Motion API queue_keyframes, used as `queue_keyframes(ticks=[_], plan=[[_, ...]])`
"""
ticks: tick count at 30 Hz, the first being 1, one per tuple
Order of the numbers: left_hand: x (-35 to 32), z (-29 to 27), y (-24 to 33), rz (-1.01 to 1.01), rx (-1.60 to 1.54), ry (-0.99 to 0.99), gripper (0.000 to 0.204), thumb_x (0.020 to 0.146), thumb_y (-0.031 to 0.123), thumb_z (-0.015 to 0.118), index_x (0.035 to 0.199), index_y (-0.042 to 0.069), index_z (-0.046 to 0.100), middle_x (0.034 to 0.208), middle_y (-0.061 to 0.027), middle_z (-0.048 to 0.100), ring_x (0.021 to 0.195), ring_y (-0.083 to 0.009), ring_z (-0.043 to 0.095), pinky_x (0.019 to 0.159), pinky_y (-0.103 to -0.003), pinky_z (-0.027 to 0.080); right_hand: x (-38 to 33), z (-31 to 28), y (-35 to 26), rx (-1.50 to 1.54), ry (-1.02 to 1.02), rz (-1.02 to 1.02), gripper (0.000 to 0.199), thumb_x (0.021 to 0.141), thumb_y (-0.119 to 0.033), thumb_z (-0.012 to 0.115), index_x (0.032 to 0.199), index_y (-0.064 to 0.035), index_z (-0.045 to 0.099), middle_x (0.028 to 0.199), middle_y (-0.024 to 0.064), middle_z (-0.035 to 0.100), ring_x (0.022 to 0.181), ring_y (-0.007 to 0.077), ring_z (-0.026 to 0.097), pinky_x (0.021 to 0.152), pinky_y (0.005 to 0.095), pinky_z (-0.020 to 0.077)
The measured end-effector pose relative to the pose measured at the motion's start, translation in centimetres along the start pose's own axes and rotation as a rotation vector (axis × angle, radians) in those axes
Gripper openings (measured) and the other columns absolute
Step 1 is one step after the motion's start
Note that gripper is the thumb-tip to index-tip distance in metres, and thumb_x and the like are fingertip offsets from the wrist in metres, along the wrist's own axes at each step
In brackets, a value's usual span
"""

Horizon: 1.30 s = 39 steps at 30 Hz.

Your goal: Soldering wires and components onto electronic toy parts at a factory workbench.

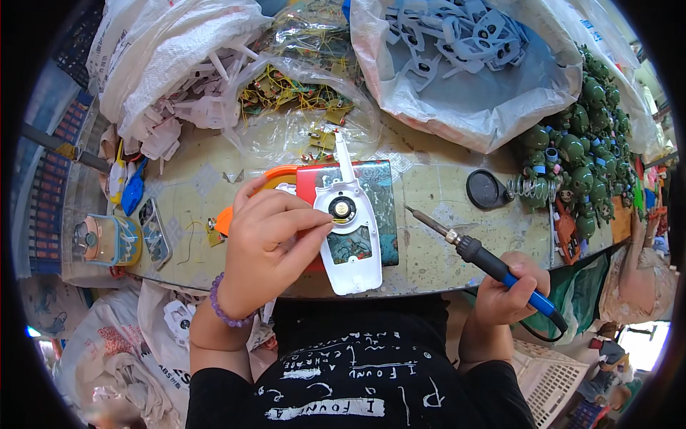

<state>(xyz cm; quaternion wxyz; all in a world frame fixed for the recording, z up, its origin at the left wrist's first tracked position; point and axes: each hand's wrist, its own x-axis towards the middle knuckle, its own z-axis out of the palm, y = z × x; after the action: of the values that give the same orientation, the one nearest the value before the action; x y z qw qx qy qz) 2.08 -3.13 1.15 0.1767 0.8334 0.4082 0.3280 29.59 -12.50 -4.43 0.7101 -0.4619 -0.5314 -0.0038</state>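
Observation:
A white plastic half-shell with a long narrow handle (354,275) lies on a dark green and red flat block (386,214) in front of me. Set in the shell is a small round speaker (341,207) with a black ring. My left hand (268,236) reaches over the shell's left side, thumb and forefinger pinched at the speaker's edge; a thin yellowish strand shows by the fingertips, but what they grip is too small to make out. My right hand (511,289) is closed around the blue handle of a soldering iron (479,250), its tip pointing up-left, apart from the shell.
A coil-spring iron holder (532,187) with a round black dish (486,189) stands at right, beside piled green parts (593,143). Sacks of white parts (464,121) and a bag of wired circuit boards (293,96) line the back. A phone (154,232) lies left.

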Motion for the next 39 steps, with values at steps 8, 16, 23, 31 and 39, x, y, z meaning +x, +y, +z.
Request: queue_keyframes(ticks=[8, 16, 23, 31, 39], plan=[[0.8, 1.6, 1.5, 0.027, 0.095, 0.048, 0.008, 0.068, 0.007, 0.068, 0.068, 0.008, 0.060, 0.088, -0.0017, 0.067, 0.083, -0.0213, 0.062, 0.097, -0.045, 0.036, 1.4, 0.5, -1.1, 0.174, -0.155, 0.021, 0.030, 0.093, -0.034, 0.057, 0.085, -0.0056, 0.055, 0.057, 0.0041, 0.050, 0.045, 0.0168, 0.047, 0.045, 0.0305, 0.0393], [0.8, 1.8, 1.6, 0.052, 0.166, 0.020, 0.010, 0.069, 0.007, 0.067, 0.067, 0.008, 0.057, 0.088, -0.0013, 0.067, 0.084, -0.0198, 0.062, 0.099, -0.048, 0.034, 2.5, 2.2, -1.8, 0.149, -0.424, -0.155, 0.033, 0.097, -0.040, 0.050, 0.088, -0.0082, 0.050, 0.060, 0.0024, 0.046, 0.046, 0.0155, 0.043, 0.043, 0.0287, 0.0352], [0.7, 2.0, 1.5, 0.044, 0.165, 0.027, 0.011, 0.070, 0.007, 0.067, 0.067, 0.008, 0.057, 0.088, -0.0013, 0.067, 0.085, -0.0198, 0.062, 0.100, -0.049, 0.033, 2.8, 2.9, -2.5, 0.119, -0.493, -0.182, 0.033, 0.096, -0.040, 0.052, 0.088, -0.0081, 0.053, 0.056, 0.0016, 0.047, 0.041, 0.0160, 0.045, 0.040, 0.0290, 0.0349], [0.7, 1.8, 1.6, 0.062, 0.186, 0.019, 0.011, 0.069, 0.007, 0.068, 0.067, 0.008, 0.057, 0.089, -0.0009, 0.067, 0.086, -0.0202, 0.062, 0.101, -0.050, 0.033, 3.3, 2.8, -2.5, 0.129, -0.524, -0.160, 0.031, 0.095, -0.040, 0.055, 0.087, -0.0096, 0.055, 0.059, 0.0010, 0.050, 0.042, 0.0160, 0.047, 0.042, 0.0287, 0.0364], [0.7, 1.7, 1.5, 0.075, 0.187, 0.004, 0.010, 0.068, 0.005, 0.068, 0.069, 0.008, 0.058, 0.090, -0.0007, 0.067, 0.088, -0.0205, 0.063, 0.101, -0.050, 0.033, 4.4, 2.6, -2.2, 0.229, -0.614, -0.245, 0.018, 0.084, -0.016, 0.068, 0.095, -0.0034, 0.061, 0.063, 0.0035, 0.057, 0.048, 0.0187, 0.055, 0.043, 0.0305, 0.0407]])
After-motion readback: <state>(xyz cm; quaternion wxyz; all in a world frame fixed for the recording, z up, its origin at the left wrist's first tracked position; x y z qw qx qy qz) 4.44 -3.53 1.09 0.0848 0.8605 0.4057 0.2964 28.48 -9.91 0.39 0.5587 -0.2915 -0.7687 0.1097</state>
